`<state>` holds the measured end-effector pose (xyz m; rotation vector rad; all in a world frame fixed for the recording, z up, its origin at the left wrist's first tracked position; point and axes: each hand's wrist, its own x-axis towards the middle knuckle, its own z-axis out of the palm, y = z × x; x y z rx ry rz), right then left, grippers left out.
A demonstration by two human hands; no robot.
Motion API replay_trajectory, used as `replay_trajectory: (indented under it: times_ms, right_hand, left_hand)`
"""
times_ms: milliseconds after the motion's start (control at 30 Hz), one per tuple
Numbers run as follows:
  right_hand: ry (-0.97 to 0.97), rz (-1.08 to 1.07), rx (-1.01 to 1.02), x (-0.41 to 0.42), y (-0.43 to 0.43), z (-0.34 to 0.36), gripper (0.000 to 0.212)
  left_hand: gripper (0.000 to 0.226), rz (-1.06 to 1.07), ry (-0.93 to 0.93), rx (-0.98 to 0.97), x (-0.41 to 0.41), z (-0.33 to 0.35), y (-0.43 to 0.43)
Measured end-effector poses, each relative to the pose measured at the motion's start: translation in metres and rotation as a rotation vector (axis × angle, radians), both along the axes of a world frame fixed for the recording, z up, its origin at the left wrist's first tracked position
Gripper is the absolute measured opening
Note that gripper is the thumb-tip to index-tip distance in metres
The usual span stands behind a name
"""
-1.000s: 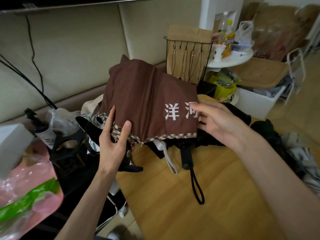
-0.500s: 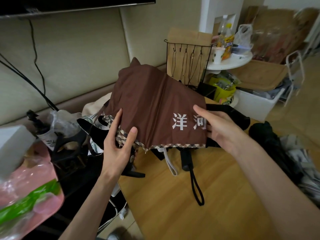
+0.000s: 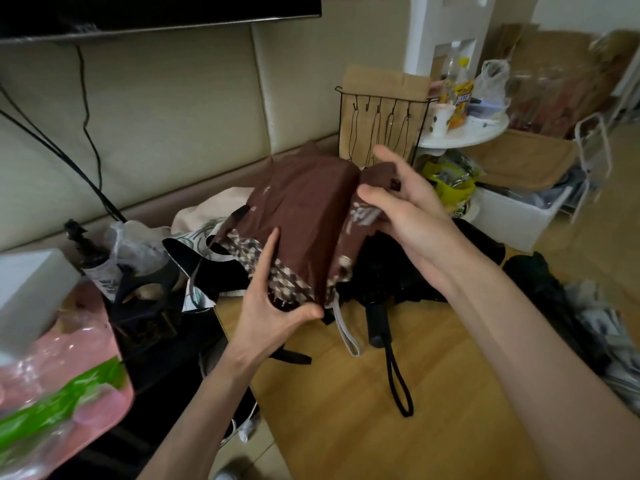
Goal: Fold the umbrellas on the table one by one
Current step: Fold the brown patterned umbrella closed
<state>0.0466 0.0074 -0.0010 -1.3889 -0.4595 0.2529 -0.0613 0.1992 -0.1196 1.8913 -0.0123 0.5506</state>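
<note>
Grip: left hand (image 3: 274, 315) clutches the brown umbrella (image 3: 304, 209) by its checkered hem; right hand (image 3: 410, 225) pinches fabric.

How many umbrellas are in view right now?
3 for sure: brown umbrella in the left hand and right hand; black umbrella on the table beneath; white patterned umbrella at left. Beige cloth and dark bundle may be more.

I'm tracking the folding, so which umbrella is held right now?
The brown umbrella with the checked trim: the left hand pinches its hem and the right hand grips a fold. The black umbrella with the wrist loop lies on the table, unheld.
</note>
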Motion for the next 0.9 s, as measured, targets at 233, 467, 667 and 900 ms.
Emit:
replay_trajectory:
  times_ms: [233, 467, 667, 900]
  right_hand:
    - [-0.256, 0.102, -0.319, 0.004, 0.059, 0.006, 0.070]
    - [-0.491, -0.291, -0.296, 0.020, 0.055, 0.000, 0.054]
    - [-0.590, -0.278, -0.541, 0.037, 0.053, -0.005, 0.029]
    - [-0.510, -0.213, -0.449, 0.045, 0.060, 0.021, 0.014]
  left_hand:
    - [0.082, 0.046, 0.071, -0.116, -0.013, 0.001, -0.029]
    - [0.024, 0.156, 0.033, -0.152, -0.011, 0.011, -0.024]
    - [0.024, 0.161, 0.046, -0.089, -0.014, 0.012, -0.023]
    - [0.032, 0.141, 0.041, -0.025, -0.019, 0.015, -0.027]
